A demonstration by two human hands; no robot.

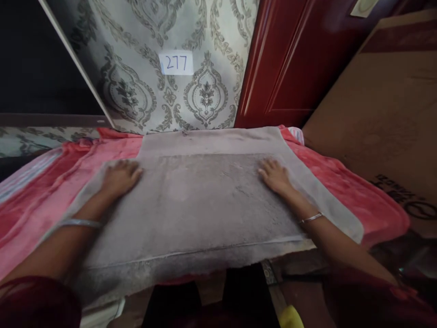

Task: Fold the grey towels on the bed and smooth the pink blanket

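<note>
A grey towel [205, 200] lies spread flat over a pink blanket [341, 182] on a raised surface in front of me. My left hand [120, 176] rests palm down on the towel's left part, fingers stretched out. On the towel's right part lies my right hand [275, 175], also flat with fingers extended. Neither hand holds anything. Each wrist bears a thin bangle.
A patterned grey wall panel with a paper label reading 277 [176, 62] stands behind the surface. To the right are a dark red door [287, 59] and a large cardboard box [382, 118]. A yellow object [290, 317] shows at the bottom edge.
</note>
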